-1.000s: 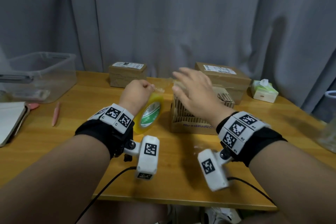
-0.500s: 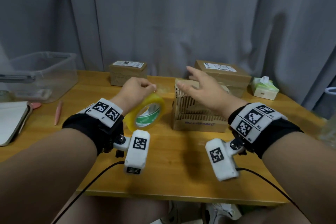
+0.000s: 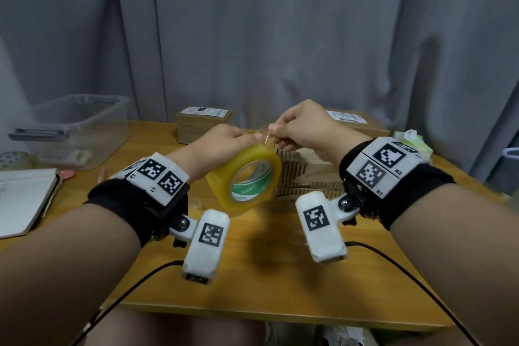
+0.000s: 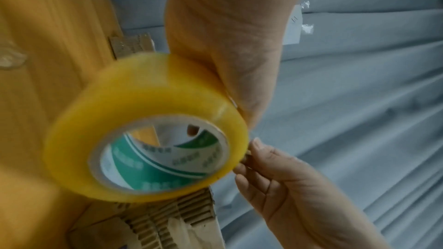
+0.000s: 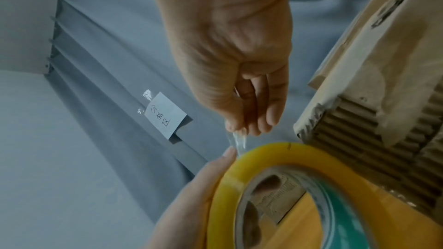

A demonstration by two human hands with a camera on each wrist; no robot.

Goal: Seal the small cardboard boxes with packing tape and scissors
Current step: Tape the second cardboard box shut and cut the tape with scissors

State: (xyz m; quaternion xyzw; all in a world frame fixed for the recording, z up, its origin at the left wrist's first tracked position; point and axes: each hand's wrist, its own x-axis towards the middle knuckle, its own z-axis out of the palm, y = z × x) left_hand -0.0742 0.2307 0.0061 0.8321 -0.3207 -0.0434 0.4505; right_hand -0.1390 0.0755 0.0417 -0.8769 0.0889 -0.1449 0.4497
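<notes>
Tape roll (image 3: 245,175) is up off the table (image 3: 252,275) right now, held between us and the corrugated box (image 3: 311,177) we're about to seal. Our left hand (image 3: 222,140) grips the roll by its top edge, fingers hooked through the core, and our right hand (image 3: 302,126) pinches the free end of tape (image 5: 238,140) just above the rim, thumb against fingertips, with only a short clear tab peeled so far.

Handling-wise we'd guess the roll is light and rigid enough to hang off a few fingers, but the film itself is thin, floppy and sticky, so it'll likely fold onto itself or snap back onto the roll if we let the tab go slack. Best bet is holding that tab right at its corner and pulling straight out. The box looks light too, with a ragged ribbed side, so it may scoot when we press tape down.

Writing: the core has a green and white printed band with characters too blurry to read. A paper note (image 5: 165,114) taped to the grey curtain (image 3: 280,36) has handwritten characters we can't quite make out. Two more boxes (image 3: 203,123) at the back carry white shipping labels, unreadable from here. No scissors that we can pick out.
</notes>
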